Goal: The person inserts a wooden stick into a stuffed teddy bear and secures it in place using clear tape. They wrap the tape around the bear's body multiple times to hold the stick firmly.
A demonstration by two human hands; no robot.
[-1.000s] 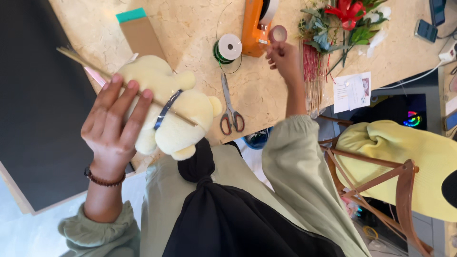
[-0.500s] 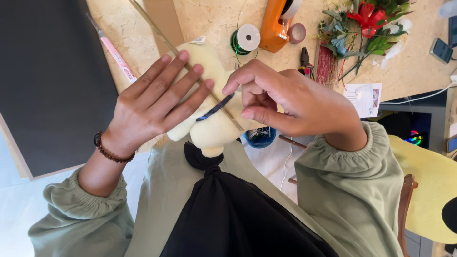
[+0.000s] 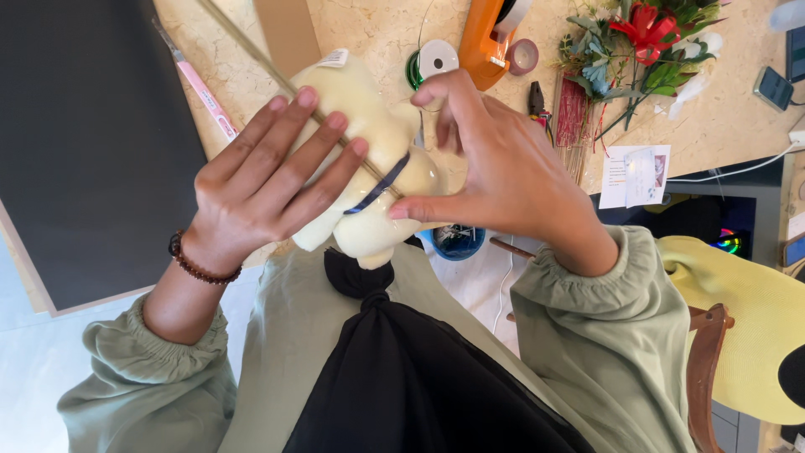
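Your beige stone-patterned tabletop [image 3: 369, 25] carries a black board [image 3: 92, 143] at one side, an orange tape dispenser [image 3: 486, 38], a white thread spool [image 3: 438, 59] and a red-flowered bouquet [image 3: 641, 38] (a white printed slip [image 3: 635, 174] lies near it). Your left hand [image 3: 264, 180] lies flat-fingered over the cream plush toy [image 3: 369, 159], held above the tabletop edge, white tag uppermost; your right hand [image 3: 495, 164] curves its grip around the toy's other side.

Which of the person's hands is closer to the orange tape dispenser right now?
The right hand. Its fingertips sit just below the orange tape dispenser, beside the white spool. The left hand lies farther off, across the cream plush toy.
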